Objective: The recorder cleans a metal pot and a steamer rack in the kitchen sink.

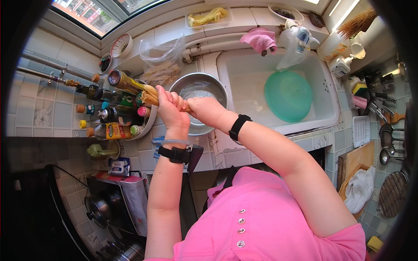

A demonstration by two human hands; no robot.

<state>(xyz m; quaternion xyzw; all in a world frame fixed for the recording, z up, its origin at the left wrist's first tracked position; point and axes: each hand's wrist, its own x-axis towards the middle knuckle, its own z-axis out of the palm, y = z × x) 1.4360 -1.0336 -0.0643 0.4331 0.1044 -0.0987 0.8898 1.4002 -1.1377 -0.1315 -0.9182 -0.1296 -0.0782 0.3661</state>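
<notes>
A bundle of yellowish-brown strips (151, 95), perhaps dried tofu sticks, is gripped between both hands. My left hand (171, 107) closes round its middle, the folded end standing out to the left near the bottles. Just to the right, my right hand (204, 110) is closed on the thinner end, which shows between the two fists. Below and behind the hands stands a round metal basin (222, 88) holding what looks like clear water. More such strips lie in an open clear plastic bag (162, 70) behind the basin, to the left.
At the left, a round tray (151, 122) holds several sauce and oil bottles (112, 131). The white sink (248, 114) on the right contains a green plastic basin (288, 96). A pink cloth (259, 39) hangs at the sink's back edge. A pot (98, 208) stands at lower left.
</notes>
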